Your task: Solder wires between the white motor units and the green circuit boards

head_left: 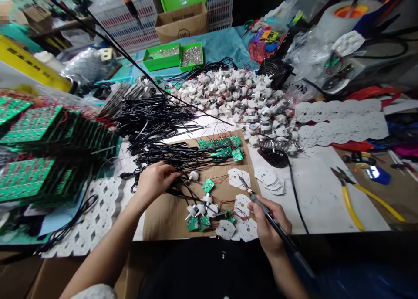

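Observation:
My right hand is wrapped round a soldering iron, whose tip is over a white hexagonal board. Fingers pinched, my left hand is at the black cables; what lies between the fingertips is too small to make out. Just right of it sits a small white motor. A small green circuit board with red wires lies between the hands. Below, more white motors, green boards and white hexagonal boards are clustered on brown cardboard.
A heap of white motors covers the back middle. Stacked green circuit boards stand at left. Yellow-handled pliers and cutters lie at right, near a black computer mouse. Green trays hold small metal parts.

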`<state>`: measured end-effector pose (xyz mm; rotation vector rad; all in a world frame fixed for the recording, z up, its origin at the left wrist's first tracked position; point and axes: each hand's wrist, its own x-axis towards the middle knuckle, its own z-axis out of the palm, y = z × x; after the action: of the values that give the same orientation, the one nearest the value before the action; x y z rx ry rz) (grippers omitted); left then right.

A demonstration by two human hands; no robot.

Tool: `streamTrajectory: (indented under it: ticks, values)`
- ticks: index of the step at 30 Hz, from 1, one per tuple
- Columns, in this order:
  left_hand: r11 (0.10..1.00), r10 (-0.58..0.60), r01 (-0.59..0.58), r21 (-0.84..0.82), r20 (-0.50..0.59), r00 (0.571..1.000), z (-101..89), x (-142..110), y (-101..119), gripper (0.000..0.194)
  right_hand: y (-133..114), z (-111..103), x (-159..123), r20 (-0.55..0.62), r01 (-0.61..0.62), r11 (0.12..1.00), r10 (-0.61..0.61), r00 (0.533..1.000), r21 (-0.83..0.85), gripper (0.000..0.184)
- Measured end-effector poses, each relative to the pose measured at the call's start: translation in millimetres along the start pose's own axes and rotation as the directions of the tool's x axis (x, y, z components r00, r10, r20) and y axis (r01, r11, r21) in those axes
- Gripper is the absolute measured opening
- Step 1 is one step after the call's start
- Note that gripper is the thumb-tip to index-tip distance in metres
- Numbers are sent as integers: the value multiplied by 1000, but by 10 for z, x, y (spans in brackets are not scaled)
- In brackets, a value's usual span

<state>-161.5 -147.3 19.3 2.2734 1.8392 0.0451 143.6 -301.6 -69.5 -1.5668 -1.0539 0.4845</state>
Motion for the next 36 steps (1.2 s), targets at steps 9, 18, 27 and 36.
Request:
streamTrajectory:
  ticks: [9,18,27,36]
  values:
    - [962,-196,167,215,121,973,-9,38,204,21,8,-13,21,14,29,1000,-28,1000,-14,19]
    - [907,-322,262,328,142,936,-23,-26,239,33,-14,-3,18,24,11,1000,-11,1000,1,20]
    - [914,-333,271,303,177,926,-14,-3,170,34,-25,-11,18,14,9,1000,-9,1000,-15,20]
    - [890,-346,262,374,178,921,-12,-6,321,39,3,-6,12,26,-2,999,3,1000,-33,22]
